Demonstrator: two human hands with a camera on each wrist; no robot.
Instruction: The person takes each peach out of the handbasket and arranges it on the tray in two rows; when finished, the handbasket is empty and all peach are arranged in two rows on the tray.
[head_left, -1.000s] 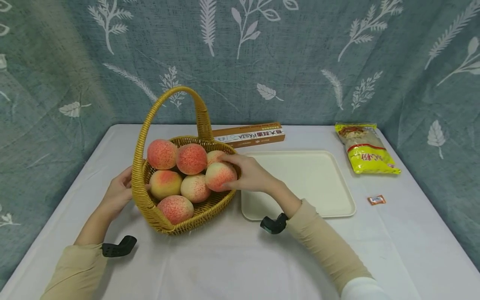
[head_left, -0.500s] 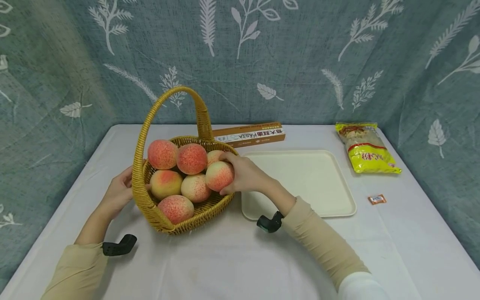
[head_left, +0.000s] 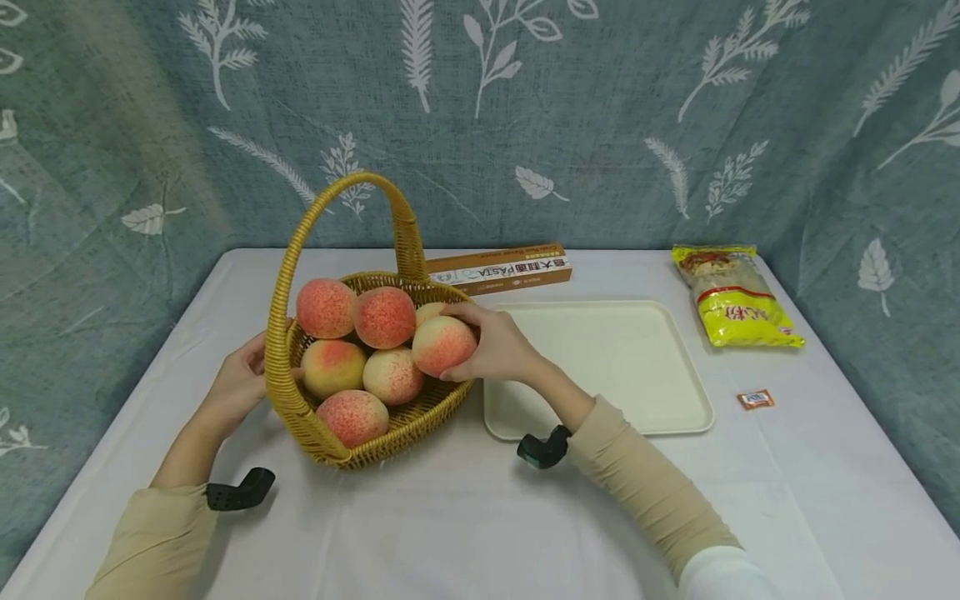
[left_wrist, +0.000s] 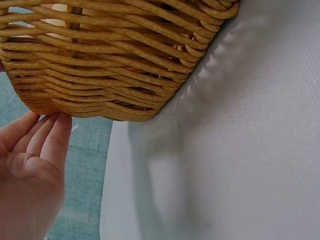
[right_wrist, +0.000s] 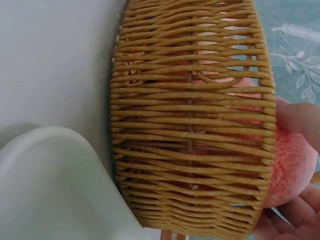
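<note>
My left hand (head_left: 236, 387) holds the left side of a woven wicker basket (head_left: 322, 442), its thumb over the rim and its fingers against the outer wall. In the left wrist view, straight fingertips touch the wicker. My right hand (head_left: 504, 346) grips a pale, red-blushed peach (head_left: 442, 347) at the basket's right rim, thumb on the near side and fingers beyond. Several more peaches fill the basket, such as a red peach (head_left: 385, 317) and a yellowish peach (head_left: 333, 368). Another peach (head_left: 429, 313) is partly hidden behind the held one.
An off-white tray (head_left: 600, 358) lies to the basket's right, under my right forearm. A brown pasta box (head_left: 502, 269) is behind. At the right are a yellow food bag (head_left: 738, 300) and a small orange packet (head_left: 754, 400). The basket's tall handle (head_left: 277, 325) arches over it.
The right hand's fingers have shifted round the peach, which has turned and risen slightly to the right. The left hand and the basket stay in place.
</note>
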